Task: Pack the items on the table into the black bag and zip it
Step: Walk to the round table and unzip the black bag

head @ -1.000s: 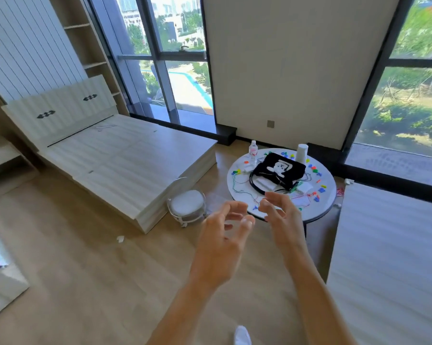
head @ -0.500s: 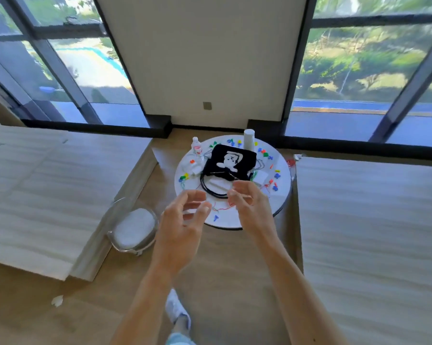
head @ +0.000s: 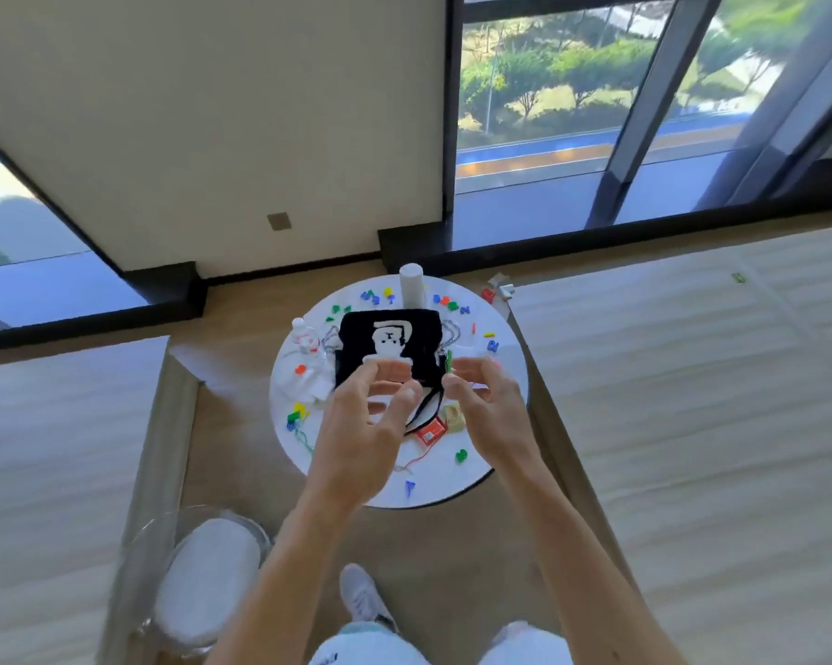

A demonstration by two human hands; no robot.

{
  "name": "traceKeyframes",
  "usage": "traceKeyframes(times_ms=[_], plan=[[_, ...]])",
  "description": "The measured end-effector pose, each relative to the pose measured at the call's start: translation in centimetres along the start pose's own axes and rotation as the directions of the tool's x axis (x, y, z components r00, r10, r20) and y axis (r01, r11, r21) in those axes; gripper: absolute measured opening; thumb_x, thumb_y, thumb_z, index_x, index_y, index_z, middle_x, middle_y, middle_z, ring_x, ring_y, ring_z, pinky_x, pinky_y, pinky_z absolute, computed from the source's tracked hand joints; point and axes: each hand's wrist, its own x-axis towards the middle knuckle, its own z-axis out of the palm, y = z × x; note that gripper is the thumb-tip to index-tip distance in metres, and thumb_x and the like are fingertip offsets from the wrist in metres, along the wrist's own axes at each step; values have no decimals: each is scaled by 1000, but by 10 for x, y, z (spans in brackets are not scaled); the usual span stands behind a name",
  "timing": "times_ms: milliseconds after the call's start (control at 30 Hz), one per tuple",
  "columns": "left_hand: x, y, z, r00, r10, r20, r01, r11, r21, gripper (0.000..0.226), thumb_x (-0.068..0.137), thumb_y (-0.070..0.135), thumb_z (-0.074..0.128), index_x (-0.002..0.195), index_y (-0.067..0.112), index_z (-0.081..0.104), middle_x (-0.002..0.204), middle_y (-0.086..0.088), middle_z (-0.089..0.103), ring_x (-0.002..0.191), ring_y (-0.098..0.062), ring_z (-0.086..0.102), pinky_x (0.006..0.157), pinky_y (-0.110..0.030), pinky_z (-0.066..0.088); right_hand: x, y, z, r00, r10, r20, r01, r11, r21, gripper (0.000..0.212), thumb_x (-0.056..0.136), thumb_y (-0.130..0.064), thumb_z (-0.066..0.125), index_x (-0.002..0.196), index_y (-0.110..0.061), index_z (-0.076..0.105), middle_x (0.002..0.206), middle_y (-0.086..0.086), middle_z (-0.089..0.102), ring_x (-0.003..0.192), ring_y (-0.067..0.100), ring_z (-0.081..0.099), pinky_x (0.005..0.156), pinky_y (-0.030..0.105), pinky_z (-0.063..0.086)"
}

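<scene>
Hands first: the left hand (head: 361, 439) and the right hand (head: 493, 415) are both raised in front of the camera over the near half of a round white table (head: 443, 487). Their palms are turned toward each other, with fingers loosely curved and spread. Neither grips anything; whether any fingertip touches what lies below I cannot tell.

The bag (head: 390, 345) (black, with a white cartoon figure on its face) lies flat near the middle of the table. Its near edge is hidden behind the left fingers (head: 407, 400). Its black strap (head: 423, 410) loops out toward the near side, between the two hands. Just beside the strap lie a red box (head: 428, 431) and a tan block (head: 454, 417), touching or nearly so.

A white cylinder (head: 411, 285) stands upright at the far rim, just behind the bag. A small clear bottle (head: 303, 334) stands left of the bag, with a crumpled white cloth (head: 303, 381) in front of it. Small coloured letters (head: 461, 455) are scattered round the tabletop, thickest along the far rim, and thin coloured thread (head: 303, 439) trails at the near left. A thin chain (head: 452, 331) lies at the bag's right side.

On the floor at the near left stands a white stool (head: 208, 573). A white shoe (head: 363, 597) shows between the forearms.
</scene>
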Motion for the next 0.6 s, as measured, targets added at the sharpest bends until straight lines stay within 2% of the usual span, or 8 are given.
traceKeyframes(times_ms=[133, 233, 300, 400, 533, 600], plan=[[53, -23, -22, 997, -1, 82, 0, 1000, 3, 20, 97, 30, 61, 115, 24, 66, 106, 15, 70, 102, 2, 64, 83, -18, 48, 34, -11, 34, 999, 35, -40, -36, 999, -16, 29, 95, -34, 62, 121, -22, 63, 114, -7, 67, 105, 13, 67, 87, 31, 54], [87, -47, -26, 993, -25, 113, 26, 1000, -7, 22, 97, 30, 61, 116, 22, 66, 109, 13, 70, 102, 1, 64, 87, -20, 50, 60, -6, 53, 997, 64, -30, -65, 997, -40, 28, 95, -32, 63, 120, -20, 64, 111, -9, 67, 104, 13, 67, 81, 24, 53], [101, -62, -23, 992, -45, 116, 48, 999, -20, 21, 97, 31, 60, 116, 23, 65, 110, 14, 70, 102, 1, 64, 86, -20, 50, 74, 2, 60, 995, 96, -21, -96, 994, -47, 28, 95, -33, 64, 120, -20, 64, 109, -10, 67, 104, 14, 68, 82, 28, 55], [118, -90, -11, 988, -75, 138, 78, 997, -18, 18, 97, 32, 60, 113, 26, 65, 108, 16, 69, 103, 2, 63, 84, -19, 50, 102, 23, 73, 992, 125, 7, -124, 988, -90, 25, 94, -33, 64, 117, -22, 64, 108, -9, 68, 103, 16, 69, 85, 33, 56], [150, -139, 20, 977, -119, 176, 119, 993, 11, 15, 96, 31, 60, 110, 26, 65, 104, 17, 69, 100, 6, 62, 80, -17, 47, 151, 68, 90, 984, 168, 64, -159, 979, -130, 26, 93, -32, 66, 117, -24, 64, 103, -12, 67, 99, 7, 66, 78, 26, 50], [167, -168, 37, 973, -137, 186, 133, 991, 32, 15, 96, 33, 60, 109, 27, 65, 102, 19, 67, 98, 9, 60, 78, -15, 45, 176, 93, 97, 983, 163, 80, -149, 975, -163, 30, 92, -32, 67, 119, -22, 64, 105, -9, 69, 100, 7, 65, 79, 25, 50]])
